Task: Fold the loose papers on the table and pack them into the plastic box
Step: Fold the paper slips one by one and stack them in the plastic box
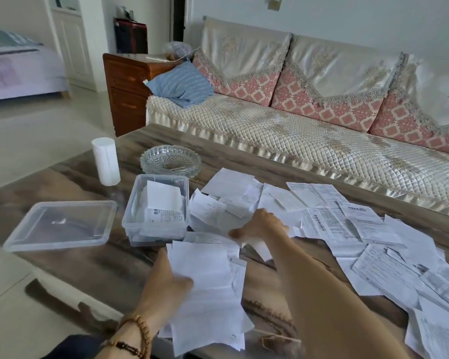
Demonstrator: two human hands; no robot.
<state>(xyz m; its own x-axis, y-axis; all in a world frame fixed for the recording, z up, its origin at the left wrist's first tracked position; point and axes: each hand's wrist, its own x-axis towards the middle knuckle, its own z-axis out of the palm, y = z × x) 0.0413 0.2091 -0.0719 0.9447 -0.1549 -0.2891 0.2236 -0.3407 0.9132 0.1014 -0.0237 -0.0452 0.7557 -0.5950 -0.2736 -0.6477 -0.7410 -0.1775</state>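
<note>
While the left hand [166, 278] grips a sheet of paper [205, 288] at its left edge near the table's [88, 260] front, the right hand [259, 226] pinches another sheet at the edge of the loose papers [347, 224] spread to the right. Plastic box [157, 206] stands open between hands and glass dish [170, 160], already holding folded papers; lid [60, 224] lies left of it, white roll [106, 161] behind.

A clear plastic box [156, 211] stands open on the table, already holding several folded white papers [163, 200]. Its clear lid [60, 226] lies flat to its left. Loose printed papers [347, 229] lie scattered and overlapping to its right.
</note>
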